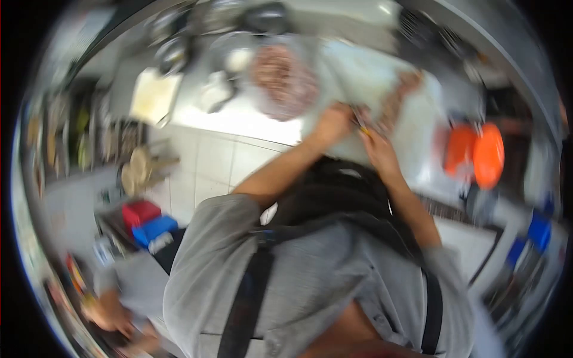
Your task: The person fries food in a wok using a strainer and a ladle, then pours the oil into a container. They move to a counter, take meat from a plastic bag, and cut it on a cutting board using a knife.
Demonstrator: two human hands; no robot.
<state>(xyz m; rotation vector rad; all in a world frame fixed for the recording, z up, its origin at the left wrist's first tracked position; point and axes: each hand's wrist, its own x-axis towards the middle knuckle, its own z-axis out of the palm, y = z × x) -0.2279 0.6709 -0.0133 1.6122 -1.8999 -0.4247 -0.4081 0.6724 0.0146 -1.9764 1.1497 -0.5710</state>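
Observation:
My left hand is closed over the near-left part of a pale cutting board, its fingers around something too blurred to make out. Close beside it, my right hand is closed on what looks like a knife with a yellow handle. The blade area is smeared and lies between the two hands. A long strip of brownish-pink meat stretches across the board just beyond my right hand. Left of the board, a clear bag or bowl holds many cut meat pieces.
Bowls and a white container stand on the steel counter, with a white board farther left. Orange containers are at the right. A wooden stool stands on the floor; another person's hand shows lower left.

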